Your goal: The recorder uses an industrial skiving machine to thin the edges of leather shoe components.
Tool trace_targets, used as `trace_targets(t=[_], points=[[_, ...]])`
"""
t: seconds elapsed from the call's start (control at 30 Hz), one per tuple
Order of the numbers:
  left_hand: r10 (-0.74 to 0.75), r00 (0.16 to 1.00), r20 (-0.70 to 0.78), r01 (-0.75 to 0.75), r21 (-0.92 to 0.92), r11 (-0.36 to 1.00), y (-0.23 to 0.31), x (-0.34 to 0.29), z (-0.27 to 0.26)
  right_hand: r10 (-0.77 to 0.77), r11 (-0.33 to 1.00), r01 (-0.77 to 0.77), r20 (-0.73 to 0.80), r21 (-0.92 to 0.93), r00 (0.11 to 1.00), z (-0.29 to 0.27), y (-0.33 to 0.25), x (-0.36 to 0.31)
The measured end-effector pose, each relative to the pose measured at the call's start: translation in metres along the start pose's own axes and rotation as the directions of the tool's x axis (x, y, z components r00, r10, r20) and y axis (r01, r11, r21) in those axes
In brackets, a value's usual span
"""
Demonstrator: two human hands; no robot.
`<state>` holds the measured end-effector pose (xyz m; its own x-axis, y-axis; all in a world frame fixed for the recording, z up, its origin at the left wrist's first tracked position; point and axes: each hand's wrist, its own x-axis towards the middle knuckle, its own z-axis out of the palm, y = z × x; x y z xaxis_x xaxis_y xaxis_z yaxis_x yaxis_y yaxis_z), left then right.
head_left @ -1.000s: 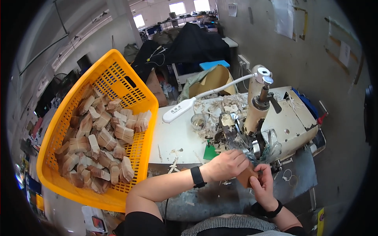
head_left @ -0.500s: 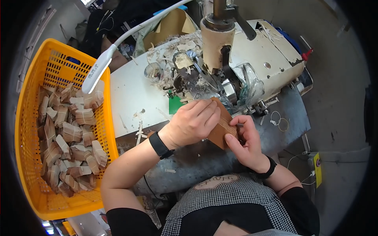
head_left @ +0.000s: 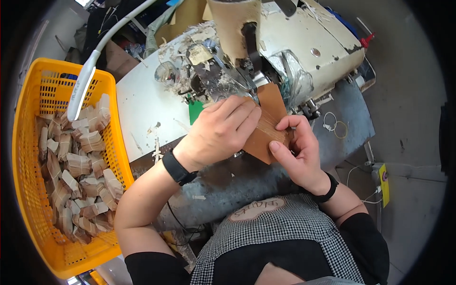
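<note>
A flat brown leather-like piece [head_left: 272,100] with fine pale lines across it is held between my hands at the working end of a machine [head_left: 327,47]. My left hand [head_left: 221,126] is closed over its left edge, fingers bent and pressed together. On the right edge, my right hand [head_left: 301,149] pinches it between thumb and curled fingers. The far end of the piece reaches up against the metal parts under the machine's post [head_left: 236,28]. My left hand hides part of the piece. Beside that hand's knuckles lies a green patch [head_left: 195,111].
At left stands a yellow plastic basket [head_left: 121,142] filled with banded bundles of tan pieces [head_left: 78,164]. A white lamp [head_left: 81,92] hangs over its near side. Scraps [head_left: 183,78] litter the white tabletop [head_left: 137,104]. Thin rings [head_left: 336,124] lie right of my right hand.
The brown piece has turned, and more of its far end shows by the machine parts. Both hands still grip it. The whole view has shifted, with the machine now higher in the picture.
</note>
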<state>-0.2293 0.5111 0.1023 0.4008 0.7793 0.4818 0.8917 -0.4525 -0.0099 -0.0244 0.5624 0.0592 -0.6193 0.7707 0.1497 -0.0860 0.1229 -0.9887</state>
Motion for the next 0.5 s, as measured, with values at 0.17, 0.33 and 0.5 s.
trace_targets(t=[0.17, 0.33, 0.5], points=[[0.043, 0.999, 0.012, -0.043, -0.014, 0.999, 0.000, 0.006, -0.006, 0.012, 1.000, -0.012, 0.001, 0.006, 1.000, 0.001, -0.004, -0.001], [0.001, 0.999, 0.038, 0.000, -0.005, 1.000, 0.000, 0.007, -0.003, 0.116, 0.984, -0.115, 0.000, 0.134, 0.993, -0.001, -0.007, 0.002], [0.046, 0.998, 0.032, -0.046, -0.014, 0.999, 0.000, 0.009, -0.004, 0.105, 0.987, -0.105, 0.008, 0.122, 0.994, -0.001, -0.009, -0.001]])
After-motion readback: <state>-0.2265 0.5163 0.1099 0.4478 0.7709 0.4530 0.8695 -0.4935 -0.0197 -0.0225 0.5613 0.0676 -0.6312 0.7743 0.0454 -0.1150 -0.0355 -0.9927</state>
